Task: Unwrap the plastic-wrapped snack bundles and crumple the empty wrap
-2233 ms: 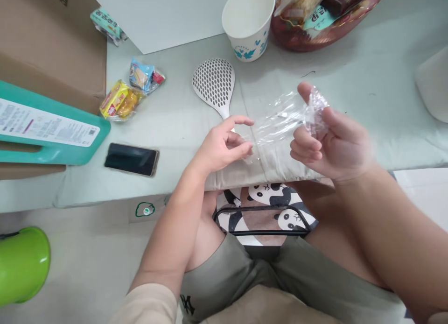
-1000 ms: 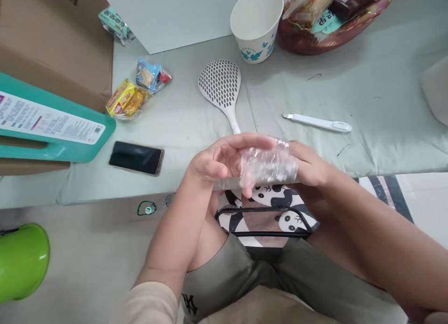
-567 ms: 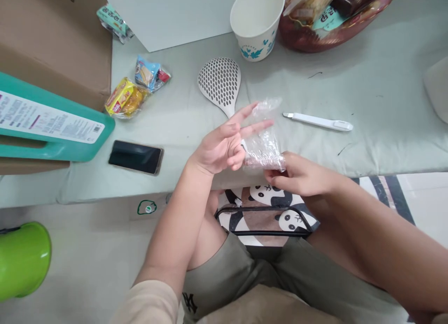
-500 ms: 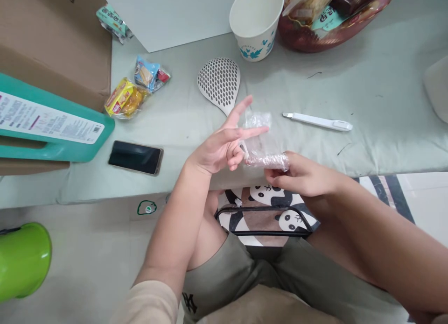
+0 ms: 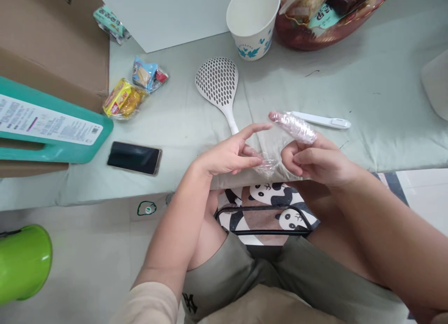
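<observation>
A sheet of clear plastic film stretches between my two hands above the table's near edge. My left hand pinches its lower left end between thumb and fingers, with the index finger pointing out to the right. On my right hand the index finger is extended and wrapped in the film, while the other fingers are curled with the thumb against them. A white slotted skimmer lies just beyond my left hand, its handle end hidden. Behind the wrapped finger rests a slim white tool, its left tip covered.
At left lie a phone, snack packets and a teal-handled box by a cardboard box. A paper cup and a red snack basket stand at the back. A green bin is on the floor.
My right hand has turned, its film-wrapped index finger now pointing up and left. My left hand has lowered its index finger and closed its thumb on the film's end.
</observation>
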Demonstrator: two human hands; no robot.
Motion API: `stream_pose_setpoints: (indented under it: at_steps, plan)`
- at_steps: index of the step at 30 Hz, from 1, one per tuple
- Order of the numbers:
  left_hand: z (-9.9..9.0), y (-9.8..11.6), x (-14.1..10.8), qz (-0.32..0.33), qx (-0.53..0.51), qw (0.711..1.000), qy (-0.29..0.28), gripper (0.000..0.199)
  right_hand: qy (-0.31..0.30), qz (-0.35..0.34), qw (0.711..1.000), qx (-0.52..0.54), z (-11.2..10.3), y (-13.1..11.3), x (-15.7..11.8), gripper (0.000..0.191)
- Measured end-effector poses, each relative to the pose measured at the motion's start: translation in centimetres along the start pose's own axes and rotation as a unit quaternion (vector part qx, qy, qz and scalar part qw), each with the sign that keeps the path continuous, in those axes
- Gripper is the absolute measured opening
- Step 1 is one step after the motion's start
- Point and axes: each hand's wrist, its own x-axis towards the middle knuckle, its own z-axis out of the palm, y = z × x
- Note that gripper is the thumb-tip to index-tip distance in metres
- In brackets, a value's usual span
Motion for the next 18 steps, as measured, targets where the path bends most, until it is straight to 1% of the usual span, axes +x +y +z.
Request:
stream_pose_setpoints:
  at_steps: [2,4,6,7,9,10,11,12,14,16,18]
  plan:
    - [-0.1,0.1,-0.1,0.014,0.002,1.000,0.010,0.093,0.039,-0.001,0.999,-0.018,0.1,-0.1,0.2,0.062]
    - [-0.2,0.3,-0.3,0.030,0.009,0.999,0.028,0.097,0.059,0.000,0.998,-0.037,0.1,0.0,0.4,0.055]
    - [-0.3,0.3,-0.5,0.041,0.021,0.998,0.051,0.096,0.074,0.007,0.996,-0.051,0.2,0.2,0.6,0.047]
    - [-0.3,0.2,-0.6,0.048,0.027,0.996,0.063,0.094,0.083,0.015,0.995,-0.061,0.2,0.3,0.7,0.040]
    - [-0.3,0.0,-0.6,0.069,0.030,0.993,0.087,0.088,0.093,0.040,0.990,-0.100,0.4,0.4,0.9,0.021]
    - [-0.3,-0.1,-0.7,0.084,0.025,0.991,0.098,0.084,0.090,0.056,0.986,-0.127,0.5,0.4,1.0,0.013]
    - [-0.2,-0.2,-0.6,0.099,0.017,0.989,0.107,0.080,0.079,0.075,0.982,-0.154,0.6,0.4,1.1,0.012]
    - [-0.2,-0.2,-0.6,0.111,0.010,0.987,0.114,0.076,0.064,0.092,0.978,-0.177,0.8,0.4,1.1,0.016]
    - [0.0,-0.2,-0.4,0.122,0.009,0.985,0.123,0.070,0.023,0.109,0.975,-0.194,1.0,0.4,1.2,0.020]
    - [0.2,-0.1,-0.1,0.124,0.027,0.985,0.116,0.062,-0.010,0.101,0.978,-0.180,1.1,0.4,1.2,0.019]
    - [0.4,0.1,0.2,0.123,0.048,0.987,0.090,0.047,-0.027,0.080,0.984,-0.155,1.0,0.6,1.2,0.020]
